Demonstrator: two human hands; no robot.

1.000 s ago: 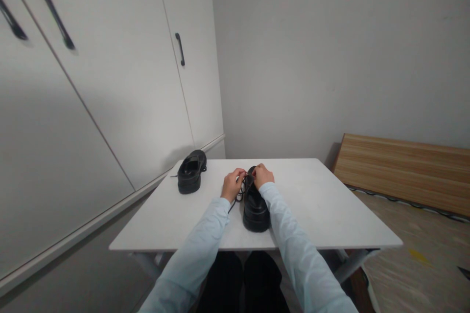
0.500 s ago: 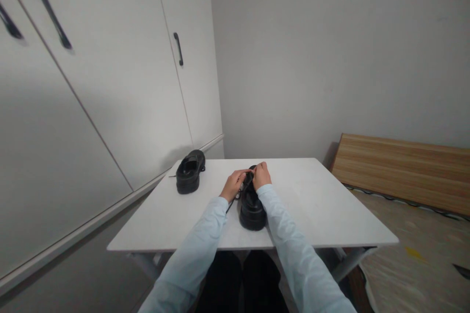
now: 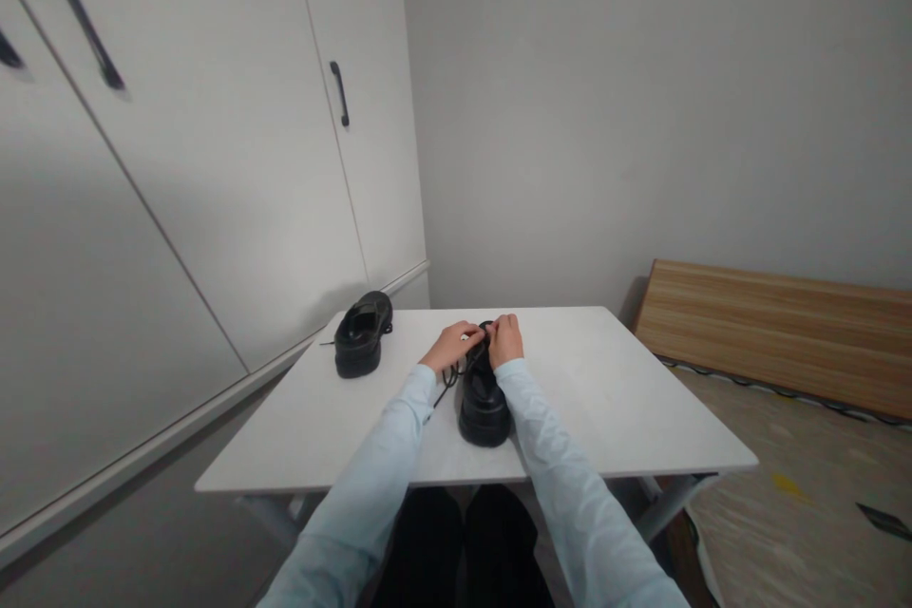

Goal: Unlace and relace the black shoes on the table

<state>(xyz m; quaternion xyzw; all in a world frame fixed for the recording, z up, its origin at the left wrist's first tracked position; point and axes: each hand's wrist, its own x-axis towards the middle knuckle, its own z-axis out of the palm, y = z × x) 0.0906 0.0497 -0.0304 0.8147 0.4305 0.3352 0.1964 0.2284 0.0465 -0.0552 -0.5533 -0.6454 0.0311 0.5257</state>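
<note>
A black lace-up shoe (image 3: 485, 416) stands on the white table in front of me, its heel toward me. At its lace area my left hand (image 3: 454, 345) comes in from the left, thumb and fingers pinched together. From the right, my right hand (image 3: 505, 340) is closed at the same spot, its fingertips partly hidden. What each hand pinches is too small to make out. A loose dark shoelace (image 3: 448, 378) hangs off the shoe's left side below my left hand. The matching black shoe (image 3: 360, 342) sits at the table's far left.
The white table (image 3: 613, 408) spans the space before me, my legs under its near edge. White cabinets (image 3: 214, 114) with dark handles line the left, and a grey wall (image 3: 570, 114) stands behind. To the right, a wooden board (image 3: 769, 332) leans above a pale plastic-looking covering (image 3: 798, 494).
My fingers shift slightly at the lace area, and the left hand's thumb and fingers part a little from the right hand. The whole view drifts slightly; both shoes stay put.
</note>
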